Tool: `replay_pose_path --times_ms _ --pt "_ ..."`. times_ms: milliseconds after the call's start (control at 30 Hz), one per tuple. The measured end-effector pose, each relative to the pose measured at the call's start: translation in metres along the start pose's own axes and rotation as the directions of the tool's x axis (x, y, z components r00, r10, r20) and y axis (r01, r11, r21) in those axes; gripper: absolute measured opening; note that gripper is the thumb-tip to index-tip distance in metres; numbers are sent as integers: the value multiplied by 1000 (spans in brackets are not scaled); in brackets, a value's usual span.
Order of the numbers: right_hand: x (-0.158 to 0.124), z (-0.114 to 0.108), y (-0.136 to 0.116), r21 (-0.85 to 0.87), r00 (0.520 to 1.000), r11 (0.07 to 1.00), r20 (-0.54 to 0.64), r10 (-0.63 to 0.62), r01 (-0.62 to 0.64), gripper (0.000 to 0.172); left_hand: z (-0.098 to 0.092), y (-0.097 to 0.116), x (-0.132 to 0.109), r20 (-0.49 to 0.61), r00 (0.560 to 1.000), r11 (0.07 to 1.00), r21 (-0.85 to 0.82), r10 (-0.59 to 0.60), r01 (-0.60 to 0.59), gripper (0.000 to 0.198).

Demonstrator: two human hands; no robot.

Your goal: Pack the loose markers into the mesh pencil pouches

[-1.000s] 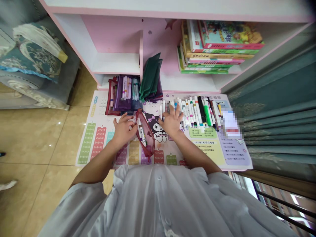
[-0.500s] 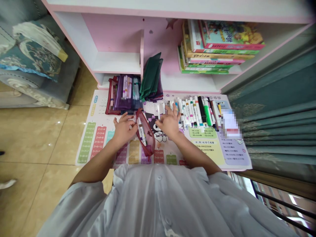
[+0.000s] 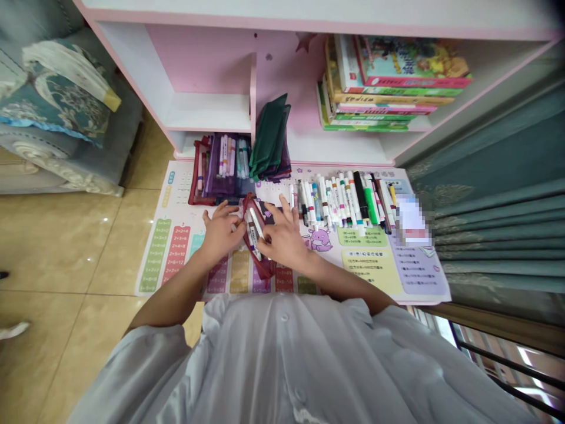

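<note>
A red mesh pencil pouch (image 3: 265,270) lies on the desk before me, its mouth open and a white marker inside it. My left hand (image 3: 222,231) pinches the pouch's left edge between thumb and finger. Over the pouch, my right hand (image 3: 282,237) grips a white marker (image 3: 255,220) between thumb and forefinger, the other fingers spread. The marker slants along the pouch's opening; its lower end is hidden by my fingers. Right of that hand stretches a row of several markers (image 3: 335,200), mostly white, with a thick black one and a green one.
Filled mesh pouches (image 3: 225,162) stand at the desk's back left, beside green mesh pouches (image 3: 271,138) leaning against the shelf divider. Stacked books (image 3: 392,88) sit on the right shelf. A blurred white item (image 3: 412,218) lies at the desk's right edge, near a curtain (image 3: 494,200).
My right hand has moved left from the marker row to the pouch, bringing a white marker with it. My left hand stays at the pouch's edge.
</note>
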State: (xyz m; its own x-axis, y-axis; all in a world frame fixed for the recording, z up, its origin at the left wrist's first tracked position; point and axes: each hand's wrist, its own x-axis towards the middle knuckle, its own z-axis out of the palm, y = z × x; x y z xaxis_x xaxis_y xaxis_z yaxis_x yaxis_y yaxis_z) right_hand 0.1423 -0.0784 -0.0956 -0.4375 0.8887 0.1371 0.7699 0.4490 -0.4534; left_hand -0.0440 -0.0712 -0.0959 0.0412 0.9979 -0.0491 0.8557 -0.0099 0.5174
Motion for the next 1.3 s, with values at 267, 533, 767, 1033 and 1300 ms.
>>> replay_pose_path --times_ms 267,533,767,1033,1300 --pt "8 12 -9 -54 996 998 92 -13 18 17 -1 1 0 9 1000 1000 -5 -13 13 22" --pt "11 21 -11 -78 987 997 159 19 -6 21 0 -2 0 11 1000 1000 -5 -4 4 21" --pt "9 19 -6 -30 997 1000 77 6 -3 32 -1 -1 0 24 1000 1000 -7 -15 16 19" --pt "24 9 46 -90 959 971 -201 201 -222 30 2 -3 0 9 1000 1000 -1 -16 16 22" --pt "25 16 84 -189 913 899 -187 363 -396 29 1 -1 0 11 1000 1000 -14 -14 14 22"
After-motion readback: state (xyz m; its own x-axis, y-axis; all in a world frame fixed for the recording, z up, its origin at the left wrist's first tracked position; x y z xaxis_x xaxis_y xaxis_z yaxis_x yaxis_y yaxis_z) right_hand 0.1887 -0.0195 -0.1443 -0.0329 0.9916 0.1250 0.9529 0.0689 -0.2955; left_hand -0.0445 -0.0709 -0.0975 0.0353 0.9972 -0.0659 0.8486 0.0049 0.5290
